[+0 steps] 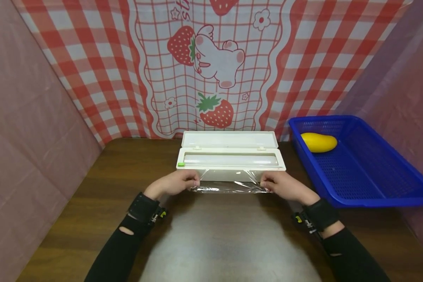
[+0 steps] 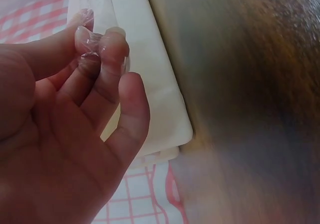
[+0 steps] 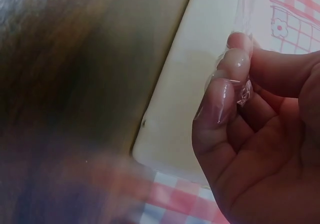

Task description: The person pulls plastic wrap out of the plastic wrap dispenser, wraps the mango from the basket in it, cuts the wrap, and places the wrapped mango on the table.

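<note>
A sheet of clear plastic wrap (image 1: pixel 229 187) stretches between both hands, in front of a white cling film dispenser box (image 1: pixel 232 175). My left hand (image 1: pixel 178 182) pinches the sheet's left corner between thumb and fingers; in the left wrist view the film (image 2: pixel 91 43) bunches at the fingertips. At the other corner, my right hand (image 1: pixel 282 185) pinches the wrap, and crumpled film (image 3: pixel 244 92) shows by its fingers in the right wrist view. The dispenser's lid (image 1: pixel 229 139) is raised at the back. Inside lies the film roll (image 1: pixel 230 159), with a green slider (image 1: pixel 181 164) at the left end.
At the right stands a blue plastic basket (image 1: pixel 380 201) with a yellow mango-like fruit (image 1: pixel 319 142) in it. A red-and-white checked strawberry cloth (image 1: pixel 102 70) hangs behind the dispenser. The brown wooden table (image 1: pixel 102 203) extends in front and to the left.
</note>
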Demonstrator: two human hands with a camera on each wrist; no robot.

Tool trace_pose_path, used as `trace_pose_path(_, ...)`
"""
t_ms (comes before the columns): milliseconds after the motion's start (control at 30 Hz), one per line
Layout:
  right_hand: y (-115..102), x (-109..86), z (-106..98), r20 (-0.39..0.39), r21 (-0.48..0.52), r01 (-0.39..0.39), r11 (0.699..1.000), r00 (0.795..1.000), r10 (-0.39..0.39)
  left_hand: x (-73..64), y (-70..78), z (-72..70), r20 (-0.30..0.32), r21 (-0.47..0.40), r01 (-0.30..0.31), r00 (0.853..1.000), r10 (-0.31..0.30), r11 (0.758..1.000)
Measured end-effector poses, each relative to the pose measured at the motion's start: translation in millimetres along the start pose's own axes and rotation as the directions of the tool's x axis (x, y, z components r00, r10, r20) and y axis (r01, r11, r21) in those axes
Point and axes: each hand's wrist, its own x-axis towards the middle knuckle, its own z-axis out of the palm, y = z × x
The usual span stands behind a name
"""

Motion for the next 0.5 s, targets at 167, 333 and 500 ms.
trace_pose_path(167, 0.6, 0.7, 2.0, 0.023, -0.001, -0.005, 1.0, 1.0, 0.005, 1.1, 2.1, 2.1, 0.02, 0.041, 0.028, 0.999, -0.029, 0.999)
trace_pose_path(333, 0.6, 1.3, 2.9, 0.071, 0.012, -0.023, 1.0, 0.997, 0.022, 1.8, 4.4, 3.3, 0.054, 0.078, 0.06, 0.996, -0.065, 0.995)
trace_pose_path(500, 0.8, 2.5, 4.2, 0.098, 0.012, -0.037, 0.999, 0.995, 0.035, 2.9, 5.0, 3.8, 0.077, 0.11, 0.104, 0.991, -0.113, 0.988)
